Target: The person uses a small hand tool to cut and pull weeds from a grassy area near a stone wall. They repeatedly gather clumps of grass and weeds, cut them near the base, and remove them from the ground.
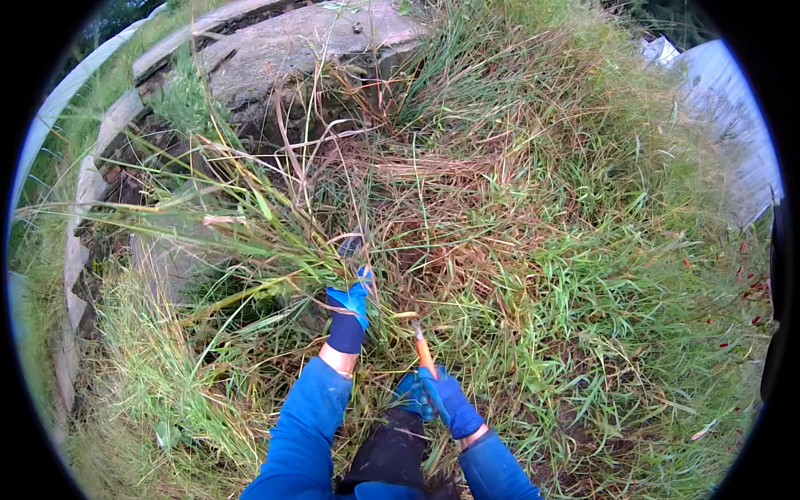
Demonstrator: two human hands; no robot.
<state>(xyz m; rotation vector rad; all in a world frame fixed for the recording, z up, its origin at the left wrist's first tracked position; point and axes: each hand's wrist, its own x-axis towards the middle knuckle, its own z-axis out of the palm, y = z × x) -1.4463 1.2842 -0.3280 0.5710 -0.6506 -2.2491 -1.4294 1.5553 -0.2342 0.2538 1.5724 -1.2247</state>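
My left hand, in a blue work glove, is closed around a bundle of long grass stems that fans out to the upper left. Low in the view, right of centre, my right hand, also gloved in blue, grips the orange handle of a hand tool. The tool's metal end points away from me into the grass, and its blade is mostly hidden. Flattened dry grass lies beyond both hands.
Large stone slabs with a rough edge stand at the upper left. Tall grass grows on the right, beside pale sheeting. My dark-clothed leg is between my arms. Small red spots dot the grass at the far right.
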